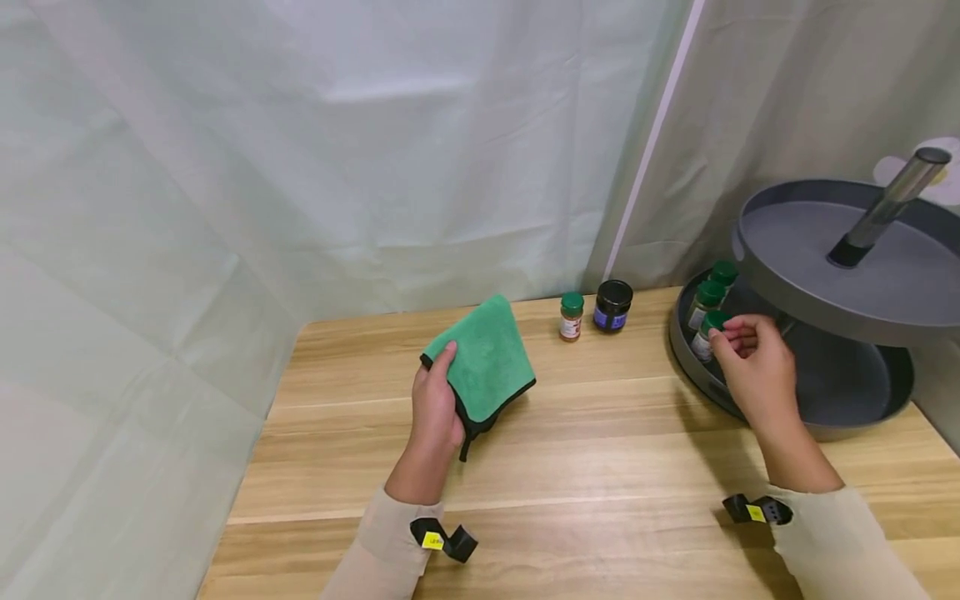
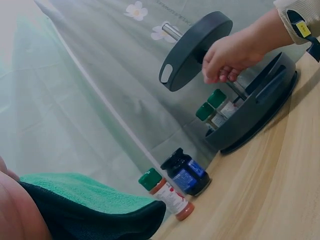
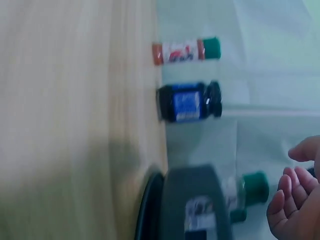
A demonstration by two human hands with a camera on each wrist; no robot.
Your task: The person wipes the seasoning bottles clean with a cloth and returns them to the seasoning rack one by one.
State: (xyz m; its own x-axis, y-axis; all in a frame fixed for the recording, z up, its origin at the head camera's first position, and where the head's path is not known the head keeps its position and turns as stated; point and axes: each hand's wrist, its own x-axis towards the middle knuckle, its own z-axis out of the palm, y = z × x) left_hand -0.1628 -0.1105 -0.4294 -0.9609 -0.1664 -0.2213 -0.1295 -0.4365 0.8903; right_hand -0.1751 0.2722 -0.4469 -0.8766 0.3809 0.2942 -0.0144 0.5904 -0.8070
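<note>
My left hand [image 1: 437, 400] grips a folded green cloth [image 1: 486, 358] with black edging, thumb on top, over the table. Part of the cloth [image 2: 85, 192] fills the lower left of the left wrist view. On the right, my right hand [image 1: 759, 367] hovers over the lower tray [image 1: 840, 375] of a grey two-tier stand, beside a green-capped spice jar [image 1: 702, 343]. Its fingers are loosely bent; in the right wrist view the thumb stands apart from the fingers [image 3: 290, 192], with nothing between them. Two more green-capped jars [image 1: 707, 296] stand behind that one in the tray.
At the table's back edge stand a green-capped spice jar [image 1: 571, 318] with reddish contents and a black-lidded dark jar [image 1: 612, 307] with a blue label. The stand's upper tray [image 1: 810, 242] overhangs the lower one, with a metal post [image 1: 896, 196] rising through it. Pale curtains [image 1: 450, 167] hang behind.
</note>
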